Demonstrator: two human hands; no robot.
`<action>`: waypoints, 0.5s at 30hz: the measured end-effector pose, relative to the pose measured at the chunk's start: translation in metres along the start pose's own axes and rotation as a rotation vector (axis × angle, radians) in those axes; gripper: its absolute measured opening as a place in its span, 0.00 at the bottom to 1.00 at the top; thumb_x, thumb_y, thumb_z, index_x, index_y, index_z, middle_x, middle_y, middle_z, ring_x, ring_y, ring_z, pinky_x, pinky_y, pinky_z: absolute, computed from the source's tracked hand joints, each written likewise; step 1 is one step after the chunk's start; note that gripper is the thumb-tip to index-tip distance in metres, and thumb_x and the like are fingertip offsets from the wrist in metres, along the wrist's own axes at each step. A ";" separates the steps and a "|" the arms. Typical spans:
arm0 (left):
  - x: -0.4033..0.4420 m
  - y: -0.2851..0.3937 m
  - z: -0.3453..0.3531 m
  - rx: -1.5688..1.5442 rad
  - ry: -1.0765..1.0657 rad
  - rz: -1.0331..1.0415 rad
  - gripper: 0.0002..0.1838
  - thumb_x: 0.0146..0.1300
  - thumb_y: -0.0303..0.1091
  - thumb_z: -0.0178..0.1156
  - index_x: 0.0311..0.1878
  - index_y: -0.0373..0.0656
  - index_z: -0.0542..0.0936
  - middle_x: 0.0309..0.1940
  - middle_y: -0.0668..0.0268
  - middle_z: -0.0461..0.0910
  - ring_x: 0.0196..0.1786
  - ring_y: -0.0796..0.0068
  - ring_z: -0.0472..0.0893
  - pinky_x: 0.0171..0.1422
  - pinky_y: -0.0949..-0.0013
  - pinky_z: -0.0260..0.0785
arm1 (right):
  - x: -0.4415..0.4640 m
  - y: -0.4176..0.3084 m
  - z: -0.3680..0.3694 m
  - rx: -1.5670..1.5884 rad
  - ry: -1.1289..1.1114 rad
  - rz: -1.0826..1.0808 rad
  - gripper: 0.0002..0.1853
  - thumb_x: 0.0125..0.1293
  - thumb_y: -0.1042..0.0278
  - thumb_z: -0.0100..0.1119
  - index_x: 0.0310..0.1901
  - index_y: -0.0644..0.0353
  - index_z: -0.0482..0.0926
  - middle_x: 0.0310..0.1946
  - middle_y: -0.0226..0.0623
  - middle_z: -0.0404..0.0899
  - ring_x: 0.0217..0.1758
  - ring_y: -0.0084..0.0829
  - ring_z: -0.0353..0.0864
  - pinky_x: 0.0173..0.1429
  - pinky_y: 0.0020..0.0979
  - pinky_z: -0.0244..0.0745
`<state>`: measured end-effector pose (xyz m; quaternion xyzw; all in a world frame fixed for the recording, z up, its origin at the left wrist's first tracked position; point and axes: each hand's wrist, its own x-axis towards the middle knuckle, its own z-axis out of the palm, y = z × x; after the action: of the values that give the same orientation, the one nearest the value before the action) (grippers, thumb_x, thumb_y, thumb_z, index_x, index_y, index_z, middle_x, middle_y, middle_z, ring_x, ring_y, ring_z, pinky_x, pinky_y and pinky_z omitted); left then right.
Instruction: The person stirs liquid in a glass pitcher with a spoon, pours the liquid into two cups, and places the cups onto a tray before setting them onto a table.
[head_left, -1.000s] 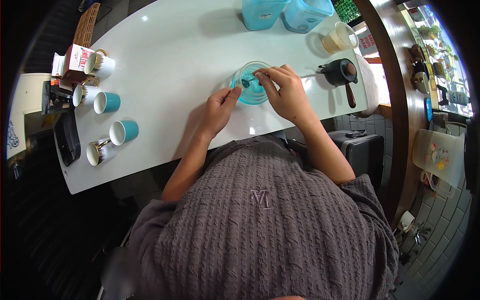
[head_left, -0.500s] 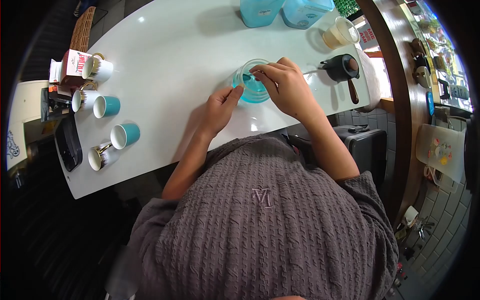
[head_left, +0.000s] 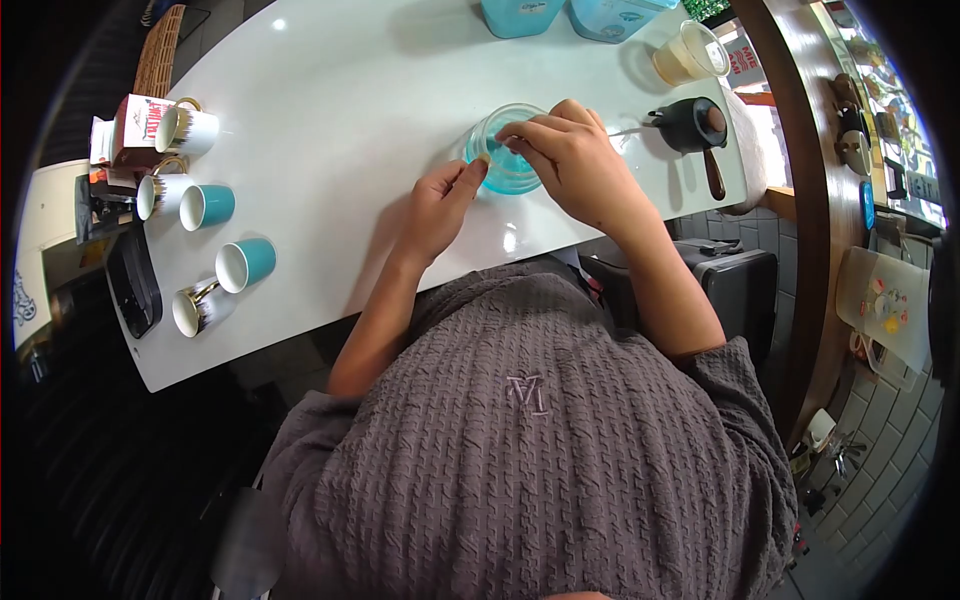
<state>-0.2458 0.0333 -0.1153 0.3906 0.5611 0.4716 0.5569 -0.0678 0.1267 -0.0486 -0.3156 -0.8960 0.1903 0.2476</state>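
Note:
A round clear glass jar (head_left: 515, 183) with blue contents stands on the white table (head_left: 330, 130) near its front edge. My left hand (head_left: 442, 208) is closed at the left side of the jar, thumb and fingers pinched on its rim. Over the jar's right side is my right hand (head_left: 575, 165), its fingers closed around the end of a thin utensil that reaches down into the jar. Most of the utensil is hidden by the fingers and the glass.
White-and-gold mugs (head_left: 190, 132) and teal cups (head_left: 246, 265) stand at the left, near a red-and-white box (head_left: 140, 125) and a black tray (head_left: 134, 280). Blue containers (head_left: 520, 15), a plastic cup (head_left: 690, 55) and a black pot (head_left: 690, 125) are at the back and right.
My right hand has shifted slightly over the jar, its fingers still on the utensil. My left hand stays at the rim. The whole view has moved a little.

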 end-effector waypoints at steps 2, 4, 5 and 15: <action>0.001 -0.004 -0.001 0.011 0.005 0.008 0.22 0.77 0.48 0.55 0.28 0.43 0.75 0.23 0.81 0.64 0.27 0.90 0.59 0.31 0.78 0.52 | -0.003 0.001 -0.004 0.009 -0.081 -0.011 0.07 0.70 0.66 0.59 0.43 0.56 0.84 0.34 0.31 0.84 0.43 0.35 0.76 0.57 0.37 0.68; 0.001 -0.008 0.000 0.019 0.006 0.017 0.23 0.77 0.49 0.54 0.28 0.43 0.74 0.23 0.81 0.64 0.28 0.90 0.60 0.32 0.78 0.53 | -0.002 0.000 -0.011 -0.041 -0.108 -0.002 0.07 0.69 0.65 0.59 0.43 0.55 0.83 0.35 0.29 0.84 0.44 0.35 0.76 0.56 0.37 0.68; 0.001 -0.009 0.000 0.001 0.009 0.035 0.23 0.77 0.50 0.53 0.28 0.43 0.74 0.24 0.80 0.65 0.29 0.89 0.61 0.33 0.78 0.54 | -0.001 -0.001 -0.014 -0.092 -0.134 0.006 0.07 0.68 0.64 0.59 0.43 0.55 0.82 0.35 0.28 0.85 0.44 0.35 0.77 0.55 0.37 0.69; 0.000 -0.012 0.000 -0.039 0.004 0.016 0.23 0.77 0.53 0.52 0.30 0.45 0.74 0.25 0.79 0.67 0.29 0.89 0.62 0.34 0.79 0.54 | 0.001 0.003 -0.005 -0.024 -0.034 -0.031 0.07 0.69 0.63 0.58 0.41 0.54 0.83 0.35 0.30 0.84 0.44 0.35 0.77 0.54 0.37 0.68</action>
<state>-0.2452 0.0300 -0.1272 0.3830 0.5499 0.4877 0.5596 -0.0640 0.1308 -0.0455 -0.3013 -0.9071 0.1809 0.2315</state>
